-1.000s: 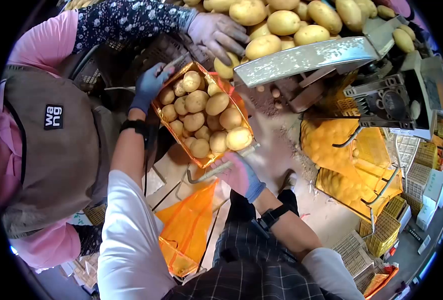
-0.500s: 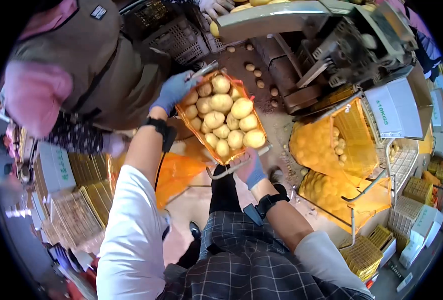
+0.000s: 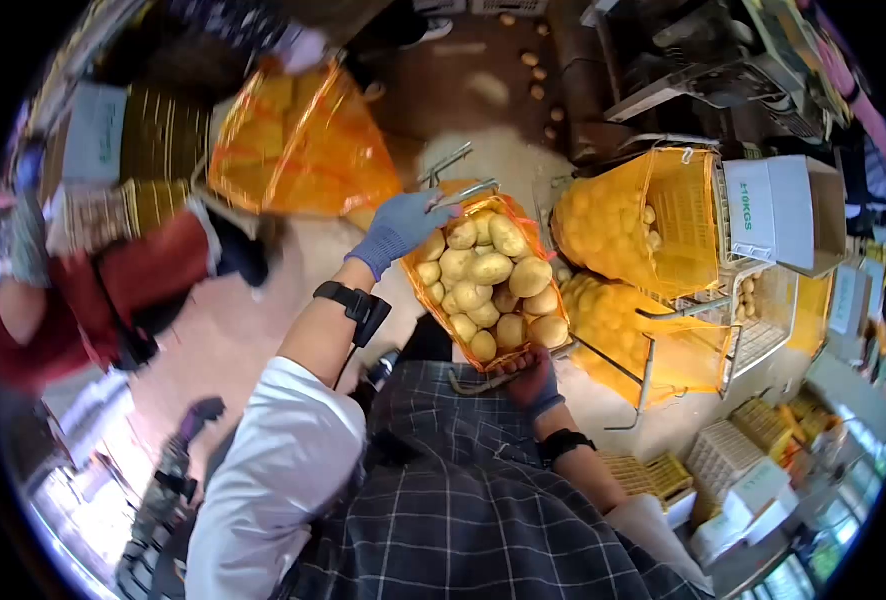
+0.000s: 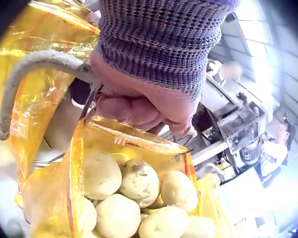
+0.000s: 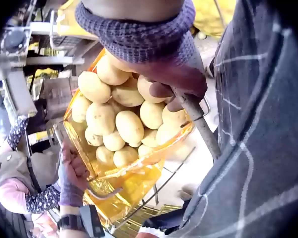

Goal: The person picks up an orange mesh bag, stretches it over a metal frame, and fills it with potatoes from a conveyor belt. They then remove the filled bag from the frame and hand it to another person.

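Observation:
An orange mesh bag (image 3: pixel 425 305), open at the top and full of potatoes (image 3: pixel 488 268), hangs on a metal frame in front of the person's waist. At its far left corner the gloved left hand (image 3: pixel 400 228) grips a metal bar of the frame; the left wrist view shows the curled fingers (image 4: pixel 131 111) beside a bent handle (image 4: pixel 25 67). The right hand (image 3: pixel 535 382) holds the near right corner. In the right wrist view its fingers wrap round a grey metal bar (image 5: pixel 201 126) next to the potatoes.
Two filled orange bags (image 3: pixel 598 235) on frames stand close at the right, by a white carton (image 3: pixel 768 215). An orange bag (image 3: pixel 298 150) hangs on a frame at upper left. Loose potatoes (image 3: pixel 536 75) lie on the floor ahead. A person in red (image 3: pixel 148 290) is at left.
The view has turned away from the potato-heaped machine and the person in the apron. The held bag has come closer to the body and nearer the filled bags; both hands keep their grip.

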Available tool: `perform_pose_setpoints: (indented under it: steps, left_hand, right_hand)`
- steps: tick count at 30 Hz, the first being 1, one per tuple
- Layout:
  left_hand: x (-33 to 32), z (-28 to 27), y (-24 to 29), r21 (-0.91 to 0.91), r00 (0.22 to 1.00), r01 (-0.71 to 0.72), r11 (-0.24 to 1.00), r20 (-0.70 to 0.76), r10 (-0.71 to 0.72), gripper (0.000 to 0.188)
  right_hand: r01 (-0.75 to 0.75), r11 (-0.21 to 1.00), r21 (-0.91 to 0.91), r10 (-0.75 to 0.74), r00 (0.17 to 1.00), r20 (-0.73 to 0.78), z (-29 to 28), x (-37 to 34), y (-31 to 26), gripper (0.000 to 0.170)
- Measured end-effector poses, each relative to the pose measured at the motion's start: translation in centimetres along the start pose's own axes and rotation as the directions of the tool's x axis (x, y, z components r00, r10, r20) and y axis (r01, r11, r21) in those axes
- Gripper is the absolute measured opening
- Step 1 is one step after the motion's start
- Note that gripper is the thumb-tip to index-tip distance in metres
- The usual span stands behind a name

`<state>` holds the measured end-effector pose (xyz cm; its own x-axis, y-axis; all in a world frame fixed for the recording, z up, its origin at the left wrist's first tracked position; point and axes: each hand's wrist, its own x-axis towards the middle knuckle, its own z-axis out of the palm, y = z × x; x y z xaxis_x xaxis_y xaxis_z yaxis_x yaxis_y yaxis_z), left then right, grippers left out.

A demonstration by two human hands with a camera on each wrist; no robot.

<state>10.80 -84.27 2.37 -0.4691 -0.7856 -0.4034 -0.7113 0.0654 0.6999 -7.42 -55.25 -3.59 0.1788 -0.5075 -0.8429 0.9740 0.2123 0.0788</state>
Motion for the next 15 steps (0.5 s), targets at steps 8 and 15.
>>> perform_pose_setpoints:
  steps: [8,15]
  left_hand:
    - [-11.5,6.1,-1.3,0.017,0.979,0.049,0.999,-0.199,-0.044,0.044]
    - [-23.2,11.0,-8.9,-0.755,0.743,0.082,0.651,-0.389,-0.545,0.034]
  right_hand:
    - [0.016,0.978,-0.210,-0.017,1.000,-0.005,-5.2,-3.4,1.2,0.036]
    - [-0.008,0.546,-0.838,-0.035,0.999,-0.032,0.3,-1.8,-3.5,0.023]
